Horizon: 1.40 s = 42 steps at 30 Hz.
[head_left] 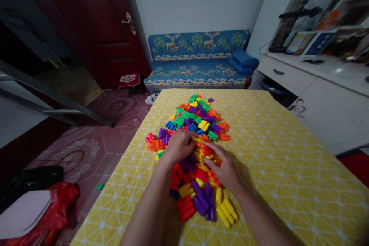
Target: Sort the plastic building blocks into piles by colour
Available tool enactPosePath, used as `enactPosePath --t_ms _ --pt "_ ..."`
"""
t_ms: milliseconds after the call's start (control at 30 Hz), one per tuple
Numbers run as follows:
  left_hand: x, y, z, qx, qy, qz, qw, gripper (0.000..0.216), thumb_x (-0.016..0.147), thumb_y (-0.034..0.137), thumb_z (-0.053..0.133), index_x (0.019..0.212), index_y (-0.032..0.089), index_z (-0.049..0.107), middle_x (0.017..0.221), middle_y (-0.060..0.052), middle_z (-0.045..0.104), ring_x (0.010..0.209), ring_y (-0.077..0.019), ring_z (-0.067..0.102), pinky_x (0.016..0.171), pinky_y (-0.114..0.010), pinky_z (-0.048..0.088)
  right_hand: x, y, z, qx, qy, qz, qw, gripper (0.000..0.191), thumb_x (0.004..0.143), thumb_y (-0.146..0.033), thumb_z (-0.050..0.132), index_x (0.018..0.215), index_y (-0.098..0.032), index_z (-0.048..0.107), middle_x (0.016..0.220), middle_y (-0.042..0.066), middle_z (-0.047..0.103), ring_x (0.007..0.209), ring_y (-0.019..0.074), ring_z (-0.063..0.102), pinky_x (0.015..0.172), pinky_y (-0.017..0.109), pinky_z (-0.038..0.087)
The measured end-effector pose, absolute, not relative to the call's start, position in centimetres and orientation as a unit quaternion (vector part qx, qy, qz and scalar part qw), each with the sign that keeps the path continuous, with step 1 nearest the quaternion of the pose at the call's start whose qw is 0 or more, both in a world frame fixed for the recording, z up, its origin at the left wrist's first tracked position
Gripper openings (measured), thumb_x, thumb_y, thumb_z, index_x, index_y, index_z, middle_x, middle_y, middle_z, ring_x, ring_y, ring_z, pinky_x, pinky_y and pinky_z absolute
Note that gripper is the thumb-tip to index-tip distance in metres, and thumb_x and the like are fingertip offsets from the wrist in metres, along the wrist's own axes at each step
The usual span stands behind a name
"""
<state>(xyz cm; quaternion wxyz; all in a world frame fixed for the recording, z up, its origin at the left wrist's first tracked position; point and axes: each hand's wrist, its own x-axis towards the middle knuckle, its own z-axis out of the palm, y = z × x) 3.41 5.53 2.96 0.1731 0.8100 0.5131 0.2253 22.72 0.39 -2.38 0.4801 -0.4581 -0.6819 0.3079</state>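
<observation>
Red and orange blocks: left of the left fingers (155, 144), loose on the cloth, apparently just pushed-aside spares.
Left hand (179, 146): fingers drawn in narrow, thumb tucked under, seemingly pinching one end of the yellow block, probably to steady it.
Red block (186, 208): on the wearer's side of the left fingers, ribbed, lying flat.
Mixed pile (191, 117): beyond both hands' fingertips, green, blue, purple and orange, perhaps left there to keep stock in reach.
Yellow block (198, 140): between the two hands' fingertips; slim, glossy, plastic-looking, slightly tilted, its ends partly covered.
Orange and yellow cluster (205, 153): beneath the fingertips, rounded and tube-like pieces crowded together; whether they are joined, I cannot tell.
Right hand (224, 163): thumb and forefinger parted fairly wide, forefinger at the yellow block's other end, likely a guide; firm grip cannot be told.
Loose yellow pieces (227, 213): wearer's side of the right fingers, long, ribbed, bullet-ended.
</observation>
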Motion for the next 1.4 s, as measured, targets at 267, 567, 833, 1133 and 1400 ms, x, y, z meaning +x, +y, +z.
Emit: enactPosePath --t_ms 267,567,833,1133,1400 --pt "2.9 5.9 3.1 0.688 0.573 0.391 0.213 0.029 0.082 0.018 0.051 0.104 0.015 0.07 0.075 -0.001 0.068 0.069 -0.0152 0.061 0.066 -0.024 0.044 23.7 2.5 -1.5 -0.454 -0.639 0.39 0.483 0.026 0.09 -0.038 0.059 0.107 -0.023 0.071 0.11 0.007 0.072 0.105 0.0239 0.066 0.094 0.04 0.051" --pt "2.7 5.8 3.4 0.675 0.596 0.378 0.215 0.035 0.091 0.04 0.051 0.103 0.016 0.074 0.063 0.0 0.064 0.058 -0.0138 0.056 0.057 -0.023 0.038 25.3 9.8 -4.3 -0.577 -0.693 0.122 0.415 0.056 0.074 -0.014 0.059 0.13 -0.015 0.058 0.128 0.016 0.06 0.121 0.031 0.053 0.106 0.05 0.041" --pt "2.7 5.9 2.9 0.733 0.552 0.339 0.208 0.024 0.087 0.028 0.06 0.102 0.017 0.074 0.085 -0.005 0.073 0.073 -0.0165 0.064 0.065 -0.025 0.044 23.7 8.3 -3.9 -0.519 -0.689 0.26 0.434 0.025 0.078 -0.018 0.052 0.096 -0.02 0.07 0.1 0.006 0.066 0.08 0.0164 0.063 0.073 0.031 0.053" --pt "3.0 5.5 3.2 0.763 0.499 0.343 0.227 0.021 0.084 0.016 0.06 0.099 0.016 0.074 0.095 -0.007 0.075 0.087 -0.0194 0.069 0.077 -0.027 0.051 23.8 3.2 -0.8 -0.502 -0.735 0.3 0.342 0.024 0.079 -0.022 0.059 0.1 -0.022 0.069 0.104 0.004 0.068 0.087 0.0174 0.064 0.081 0.031 0.05" --pt "3.6 5.5 2.9 0.79 0.477 0.301 0.24 0.023 0.085 0.017 0.061 0.104 0.015 0.073 0.103 -0.009 0.075 0.094 -0.0217 0.069 0.082 -0.03 0.052 21.9 1.0 0.8 -0.544 -0.812 0.163 0.136 0.049 0.084 -0.025 0.059 0.133 -0.022 0.054 0.122 0.011 0.059 0.102 0.0261 0.062 0.084 0.036 0.046"
